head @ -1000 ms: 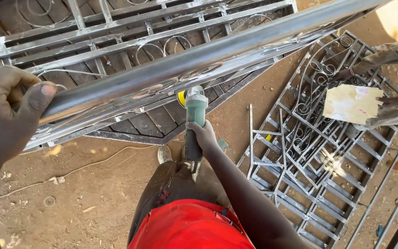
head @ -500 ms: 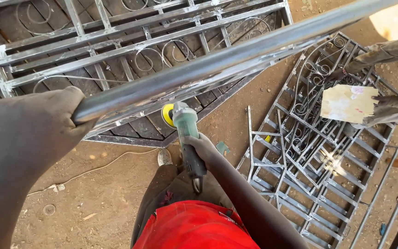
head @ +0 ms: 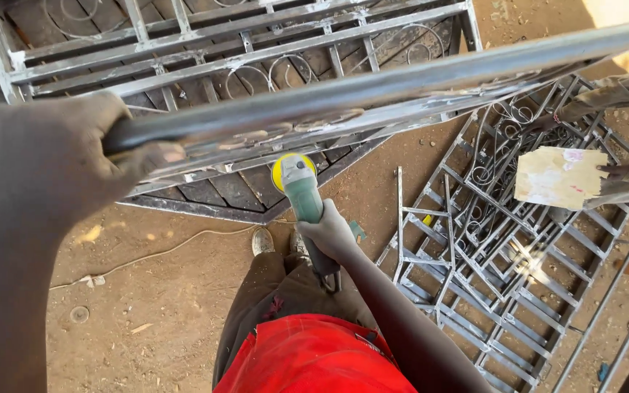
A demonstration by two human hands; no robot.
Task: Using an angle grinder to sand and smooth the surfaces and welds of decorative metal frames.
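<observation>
My left hand (head: 45, 164) grips the near end of a long grey metal frame bar (head: 402, 80) that runs up to the right across the view. My right hand (head: 327, 233) holds a green angle grinder (head: 301, 193) by its body. Its yellow disc (head: 291, 166) sits just under the bar's lower edge, which is smeared with pale filler. My red shirt and dark trousers show below.
Welded metal grilles lie on the dirt floor at the top (head: 242, 44) and at the right (head: 504, 247). Another person's hand (head: 624, 178) holds a pale sheet (head: 558, 178) at the right. A thin cable (head: 154, 255) crosses the ground.
My left hand has slid further right along the bar. The grinder has moved slightly left and closer to the bar's underside.
</observation>
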